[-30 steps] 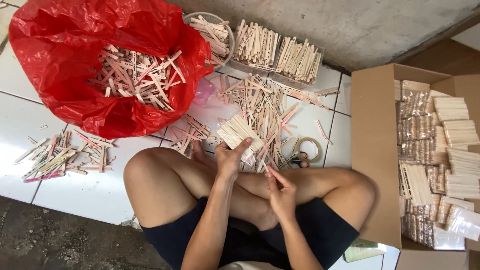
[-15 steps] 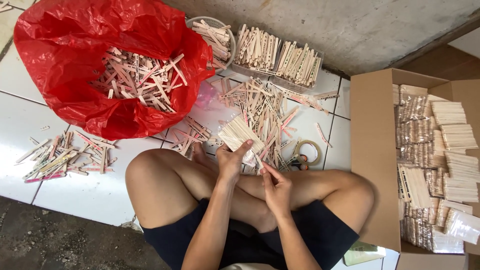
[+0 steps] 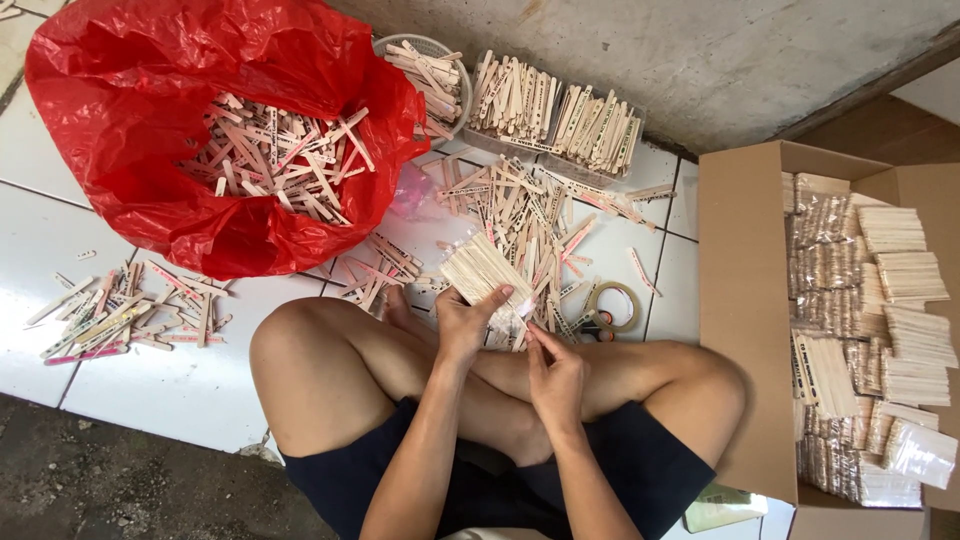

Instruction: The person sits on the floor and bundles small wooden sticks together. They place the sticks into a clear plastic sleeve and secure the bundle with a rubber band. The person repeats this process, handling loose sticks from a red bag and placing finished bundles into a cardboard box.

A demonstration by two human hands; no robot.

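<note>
We sit cross-legged on the white tile floor [image 3: 180, 380]. Our left hand [image 3: 462, 325] is wrapped around a bundle of flat wooden sticks [image 3: 482, 270], just above our knees. The fingers are closed on the near end of the bundle, with the thumb on top. Our right hand [image 3: 556, 378] sits just beside it, with the fingers pinched narrow at the bundle's lower corner — we cannot tell if they hold a single stick or only touch the thin clear wrap there.

The sticks look light and stiff. One alone could snap, but many together seem strong. They are smooth, so we think a loose bundle could slide apart and fan out. The best place to hold looks like around the middle, squeezing the flat sides.

There are many holders around us. The red plastic bag [image 3: 120, 130] is open and has a heap of loose sticks inside. A round white basket [image 3: 448, 48] by the wall holds more. Two clear trays [image 3: 560, 110] next to it hold sticks standing in rows. The cardboard box [image 3: 740, 300] on our right is filled with neat wrapped packs. Loose sticks [image 3: 520, 210] lie in front of us, and a roll of tape [image 3: 612, 303] is near our right knee.
</note>
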